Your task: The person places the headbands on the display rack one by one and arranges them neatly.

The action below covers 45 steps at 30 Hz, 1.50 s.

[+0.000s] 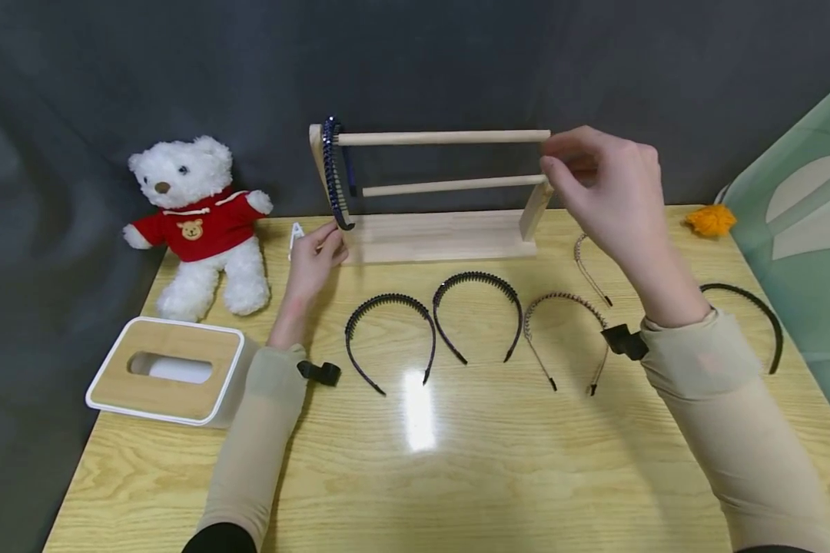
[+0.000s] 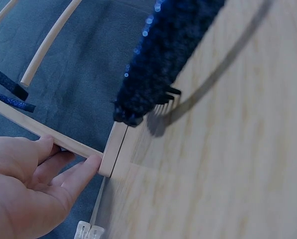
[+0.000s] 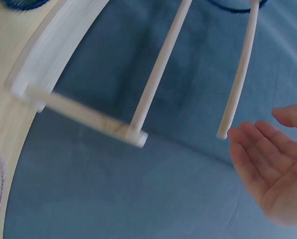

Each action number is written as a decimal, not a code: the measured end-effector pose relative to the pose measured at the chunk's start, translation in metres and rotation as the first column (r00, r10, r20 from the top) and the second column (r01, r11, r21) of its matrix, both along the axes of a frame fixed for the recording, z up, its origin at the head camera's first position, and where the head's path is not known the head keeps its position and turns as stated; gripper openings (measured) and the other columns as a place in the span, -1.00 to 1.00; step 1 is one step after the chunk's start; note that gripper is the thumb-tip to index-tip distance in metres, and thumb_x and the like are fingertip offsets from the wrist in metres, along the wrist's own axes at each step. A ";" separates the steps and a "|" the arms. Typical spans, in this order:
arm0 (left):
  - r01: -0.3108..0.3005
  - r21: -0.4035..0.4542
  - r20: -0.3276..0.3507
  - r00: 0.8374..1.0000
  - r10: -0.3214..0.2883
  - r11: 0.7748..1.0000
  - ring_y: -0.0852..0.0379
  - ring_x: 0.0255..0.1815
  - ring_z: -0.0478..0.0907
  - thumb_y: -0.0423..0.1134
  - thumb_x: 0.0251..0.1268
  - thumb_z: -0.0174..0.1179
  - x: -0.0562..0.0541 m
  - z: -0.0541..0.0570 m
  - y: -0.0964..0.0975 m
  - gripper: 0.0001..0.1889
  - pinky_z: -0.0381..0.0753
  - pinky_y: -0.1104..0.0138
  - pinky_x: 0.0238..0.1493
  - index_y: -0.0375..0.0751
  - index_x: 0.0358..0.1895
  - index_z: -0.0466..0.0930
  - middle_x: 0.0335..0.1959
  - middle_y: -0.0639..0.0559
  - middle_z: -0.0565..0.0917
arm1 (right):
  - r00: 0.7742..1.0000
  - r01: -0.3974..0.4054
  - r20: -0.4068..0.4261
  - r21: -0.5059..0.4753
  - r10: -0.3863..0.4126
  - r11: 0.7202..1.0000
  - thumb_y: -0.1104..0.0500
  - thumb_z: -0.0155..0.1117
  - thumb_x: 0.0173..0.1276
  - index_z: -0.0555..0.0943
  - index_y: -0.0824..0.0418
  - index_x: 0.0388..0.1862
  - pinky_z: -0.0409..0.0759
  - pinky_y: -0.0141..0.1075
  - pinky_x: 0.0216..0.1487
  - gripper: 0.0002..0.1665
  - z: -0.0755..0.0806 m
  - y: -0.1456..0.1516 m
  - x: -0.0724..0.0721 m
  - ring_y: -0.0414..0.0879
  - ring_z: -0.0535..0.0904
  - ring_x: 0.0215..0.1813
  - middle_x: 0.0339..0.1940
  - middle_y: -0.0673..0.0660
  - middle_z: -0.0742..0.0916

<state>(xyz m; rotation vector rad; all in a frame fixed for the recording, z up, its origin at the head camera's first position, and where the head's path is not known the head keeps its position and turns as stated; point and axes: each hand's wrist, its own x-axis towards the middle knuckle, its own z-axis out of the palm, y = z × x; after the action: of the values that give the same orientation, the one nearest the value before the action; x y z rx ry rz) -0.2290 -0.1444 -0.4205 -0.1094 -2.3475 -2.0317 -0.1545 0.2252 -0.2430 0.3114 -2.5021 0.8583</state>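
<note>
A wooden rack (image 1: 443,234) with two horizontal rods stands at the back of the table. My left hand (image 1: 314,257) holds its left upright low down, thumb and fingers on either side of the strip in the left wrist view. Dark blue glittery headbands (image 1: 330,169) hang at the left end of the rods. My right hand (image 1: 605,184) is at the free right end of the upper rod (image 1: 449,137). In the right wrist view its fingers are extended, fingertips right at the rod end, thumb apart, nothing in the palm.
Several headbands lie in front of the rack, among them a black toothed one (image 1: 477,276) and a beaded one (image 1: 567,298). A white teddy bear (image 1: 200,223) in red and a tissue box (image 1: 166,369) are at left. An orange object (image 1: 711,220) lies back right.
</note>
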 end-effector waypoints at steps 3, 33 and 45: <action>0.002 0.002 0.005 1.000 -0.002 1.000 -0.31 0.32 0.60 -0.40 0.74 0.04 0.001 0.001 0.000 -0.60 0.74 0.32 0.26 -0.42 0.49 0.48 0.35 -0.46 0.58 | 1.000 0.015 0.020 0.007 -0.015 1.000 0.12 0.33 0.61 0.82 0.23 0.12 0.59 -0.75 -0.08 -0.71 -0.005 0.017 0.003 -0.75 0.49 -0.22 -0.02 0.17 0.86; 0.018 -0.017 -0.013 1.000 -0.018 1.000 -0.27 0.32 0.61 -0.37 0.76 0.03 0.001 0.000 -0.001 -0.60 0.77 0.31 0.24 -0.40 0.50 0.48 0.36 -0.44 0.58 | 0.946 -0.118 0.324 0.253 0.031 0.960 0.25 0.36 0.60 0.71 0.39 0.27 0.32 -0.88 -0.27 -0.64 -0.080 0.211 0.014 -0.89 0.34 -0.15 -0.09 -0.67 0.48; 0.002 -0.009 -0.006 1.000 -0.002 1.000 -0.30 0.31 0.61 -0.40 0.75 0.03 0.000 -0.001 -0.002 -0.59 0.76 0.32 0.24 -0.42 0.50 0.45 0.35 -0.45 0.58 | 0.918 -0.108 0.395 0.303 -0.021 0.947 0.33 0.29 0.62 0.63 0.59 0.21 0.27 -0.90 -0.34 -0.66 -0.112 0.262 0.023 -0.78 0.36 -0.19 0.08 0.65 0.69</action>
<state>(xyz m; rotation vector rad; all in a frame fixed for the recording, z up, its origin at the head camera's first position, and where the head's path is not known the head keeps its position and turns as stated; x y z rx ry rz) -0.2290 -0.1464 -0.4218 -0.1177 -2.3543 -2.0186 -0.1315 0.4870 -0.3547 0.3281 -3.0311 0.5679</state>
